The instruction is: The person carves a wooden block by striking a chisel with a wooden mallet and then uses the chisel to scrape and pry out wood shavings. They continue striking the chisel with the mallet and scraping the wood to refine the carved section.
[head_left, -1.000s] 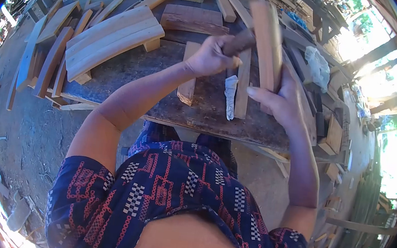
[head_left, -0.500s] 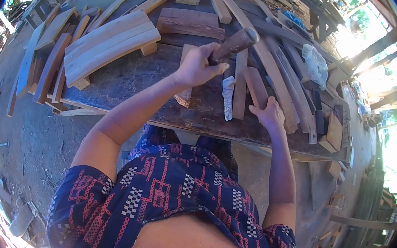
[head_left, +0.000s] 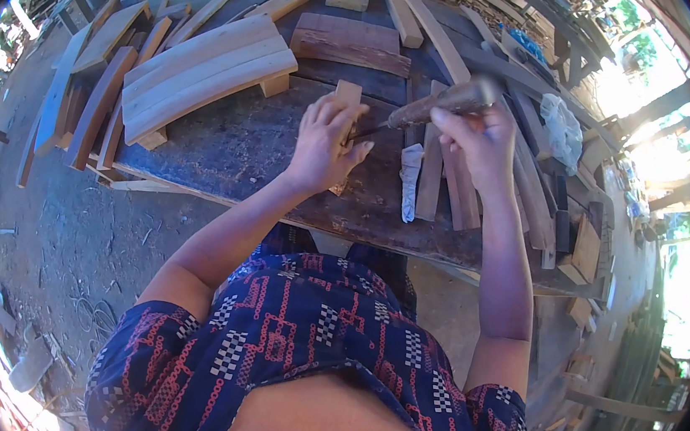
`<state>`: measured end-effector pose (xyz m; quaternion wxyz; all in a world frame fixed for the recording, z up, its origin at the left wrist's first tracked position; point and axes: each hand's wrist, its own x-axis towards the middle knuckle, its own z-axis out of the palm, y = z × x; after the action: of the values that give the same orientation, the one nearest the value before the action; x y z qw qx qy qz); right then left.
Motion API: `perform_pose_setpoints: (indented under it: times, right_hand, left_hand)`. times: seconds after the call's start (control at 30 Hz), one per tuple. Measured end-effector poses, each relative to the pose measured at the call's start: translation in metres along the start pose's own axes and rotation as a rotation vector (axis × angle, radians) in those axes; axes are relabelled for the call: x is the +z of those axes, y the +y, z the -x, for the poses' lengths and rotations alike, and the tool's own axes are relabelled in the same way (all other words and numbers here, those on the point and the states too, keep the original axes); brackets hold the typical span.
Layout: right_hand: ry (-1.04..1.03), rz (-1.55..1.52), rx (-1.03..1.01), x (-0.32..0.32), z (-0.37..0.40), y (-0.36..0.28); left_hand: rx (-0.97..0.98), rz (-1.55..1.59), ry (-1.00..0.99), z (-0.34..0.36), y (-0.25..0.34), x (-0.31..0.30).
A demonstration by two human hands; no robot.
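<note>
My left hand [head_left: 324,148] is closed around a narrow wooden block [head_left: 348,92] on the dark workbench [head_left: 226,148]. The block's upper end shows above my fingers; its middle is hidden. In my right hand [head_left: 484,146] is a chisel [head_left: 423,110] with a thick wooden handle and a metal-ringed, motion-blurred end. The chisel lies slanted above the bench, its thin dark shaft pointing left toward the block. Its tip is hidden at my left hand. A crumpled white strip [head_left: 409,180] lies right of my left hand, beside a flat wooden slat [head_left: 430,178] and a reddish piece [head_left: 461,190].
A curved slatted wooden panel [head_left: 208,75] rests at the left of the bench. A reddish-brown board [head_left: 351,41] lies behind my left hand. Long wooden strips lie at the right, near a clear plastic bag [head_left: 560,133] and a wooden box-like block [head_left: 581,249].
The chisel has passed from my left hand to my right hand. My left hand has come down onto the narrow block; my right hand has left the reddish piece and risen.
</note>
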<state>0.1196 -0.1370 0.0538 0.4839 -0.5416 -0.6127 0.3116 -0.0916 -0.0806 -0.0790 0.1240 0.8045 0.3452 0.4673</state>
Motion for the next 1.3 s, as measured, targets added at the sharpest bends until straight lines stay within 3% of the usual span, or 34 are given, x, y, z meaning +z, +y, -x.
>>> perform_pose_setpoints:
  times: [0.07, 0.13, 0.17, 0.27, 0.33, 0.43, 0.53, 0.9, 1.17, 1.3]
  right_hand:
    - [0.095, -0.053, -0.059, 0.012, -0.001, -0.020]
    - [0.194, -0.108, -0.157, 0.022, -0.005, -0.032]
    - [0.188, -0.108, -0.155, 0.020, -0.009, -0.034]
    - [0.051, 0.129, -0.118, 0.015, -0.019, -0.049]
    - [-0.210, 0.680, -0.043, 0.011, -0.024, -0.073]
    - [-0.309, 0.793, -0.100, 0.025, -0.030, -0.090]
    - [-0.433, 0.888, -0.029, 0.034, -0.037, -0.103]
    - [-0.216, 0.411, 0.022, 0.008, -0.027, -0.061]
    - [-0.076, 0.102, 0.332, -0.036, -0.035, -0.008]
    - [0.011, 0.173, 0.306, -0.020, 0.009, -0.015]
  left_hand:
    - [-0.030, -0.154, 0.016, 0.017, -0.002, -0.005]
    - [-0.368, -0.137, -0.220, 0.031, 0.000, -0.007]
    - [-0.375, -0.137, -0.218, 0.034, 0.002, -0.005]
    - [-0.442, -0.114, -0.234, 0.036, 0.007, 0.002]
    - [-0.456, -0.149, -0.229, 0.034, 0.011, 0.003]
    - [-0.424, -0.163, -0.243, 0.037, 0.004, 0.007]
    - [-0.426, -0.141, -0.254, 0.036, 0.004, 0.004]
    - [-0.438, -0.134, -0.310, 0.035, -0.002, 0.000]
    - [-0.431, -0.156, -0.325, 0.036, -0.007, -0.002]
    - [-0.426, -0.149, -0.322, 0.035, -0.009, -0.005]
